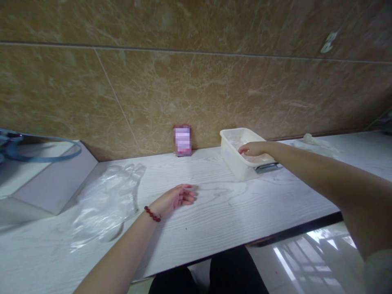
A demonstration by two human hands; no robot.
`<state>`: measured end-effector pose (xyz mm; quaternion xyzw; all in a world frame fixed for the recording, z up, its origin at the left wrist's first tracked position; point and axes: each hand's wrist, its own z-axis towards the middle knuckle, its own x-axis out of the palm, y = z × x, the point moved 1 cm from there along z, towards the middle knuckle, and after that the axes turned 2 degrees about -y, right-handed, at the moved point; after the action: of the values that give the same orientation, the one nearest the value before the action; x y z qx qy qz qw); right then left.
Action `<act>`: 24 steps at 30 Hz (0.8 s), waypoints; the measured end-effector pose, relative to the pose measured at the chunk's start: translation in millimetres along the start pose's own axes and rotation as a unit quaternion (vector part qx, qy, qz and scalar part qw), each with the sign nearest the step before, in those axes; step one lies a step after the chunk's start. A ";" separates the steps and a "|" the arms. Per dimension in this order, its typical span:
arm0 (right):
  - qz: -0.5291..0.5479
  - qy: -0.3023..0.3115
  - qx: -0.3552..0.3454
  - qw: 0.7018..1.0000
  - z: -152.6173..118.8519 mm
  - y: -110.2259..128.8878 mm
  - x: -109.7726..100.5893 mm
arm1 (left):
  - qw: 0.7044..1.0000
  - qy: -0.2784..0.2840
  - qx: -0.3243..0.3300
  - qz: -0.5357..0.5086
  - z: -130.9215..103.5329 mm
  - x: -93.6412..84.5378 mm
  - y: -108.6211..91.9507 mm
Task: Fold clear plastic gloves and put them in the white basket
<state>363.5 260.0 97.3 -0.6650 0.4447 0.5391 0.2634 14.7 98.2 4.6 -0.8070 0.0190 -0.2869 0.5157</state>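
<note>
Across the pale table (211,224) the bin (239,166) lies to the far right of my loose, empty left grip (178,197), my right grip (253,148) inside it, clenched or not I cannot tell

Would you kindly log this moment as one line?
left hand: open, nothing visibly held | right hand: inside white bin, grip unclear | clear plastic: on table, at left

Muted light, glare on floor (294,267), stretched edges
</note>
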 end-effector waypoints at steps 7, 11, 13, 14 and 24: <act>0.021 -0.024 0.071 0.997 -13.9 -6.3 -3.2 | 1.000 0.000 0.000 -0.004 0.7 0.2 0.6; 0.071 -0.056 0.081 0.993 -22.3 -4.0 -2.7 | 1.000 -0.003 0.000 -0.002 0.8 -0.4 0.8; 0.133 -0.082 0.092 0.983 -25.1 -3.5 -2.3 | 1.000 0.003 0.005 -0.003 0.8 -1.0 0.9; 0.172 -0.101 0.104 0.974 -26.3 -3.4 -2.3 | 1.000 0.005 0.006 -0.003 0.8 -1.3 1.0; 0.334 -0.198 0.211 0.897 -39.9 -7.8 -4.5 | 1.000 -0.003 -0.001 -0.007 0.5 0.0 -0.3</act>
<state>389.5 231.8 111.8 -0.2858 0.6828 0.6091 0.2848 14.9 98.8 4.7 -0.8084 0.0119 -0.2883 0.5131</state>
